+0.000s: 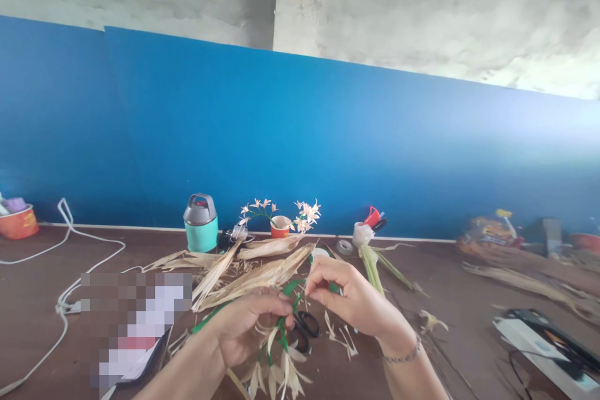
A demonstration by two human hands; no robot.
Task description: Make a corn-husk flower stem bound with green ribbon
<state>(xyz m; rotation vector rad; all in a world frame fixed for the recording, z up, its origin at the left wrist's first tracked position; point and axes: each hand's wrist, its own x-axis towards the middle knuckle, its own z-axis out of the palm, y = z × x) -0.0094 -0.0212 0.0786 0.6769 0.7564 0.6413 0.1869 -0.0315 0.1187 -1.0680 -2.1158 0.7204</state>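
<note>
My left hand point(255, 322) pinches the green-wrapped stem of a spray of pale husk flowers point(281, 372), which hangs downward below the fingers. Just to the right, my right hand point(330, 281) is closed, with thumb and forefinger pressed together on a strip of green tape point(296, 290) beside the stem. Black-handled scissors point(308, 325) lie on the table under the hands, partly hidden by the left hand and flowers. Dry corn husks point(262, 275) are spread behind the hands.
Along the blue partition point(328, 144) stand a teal container point(201, 231), a red-and-white cup point(280, 228) with finished flowers, a tape roll point(344, 247) and a white pen holder point(362, 234). White cable point(65, 287) lies left; a phone point(553, 337) lies right. Husk scraps point(434, 322) dot the brown table point(398, 300).
</note>
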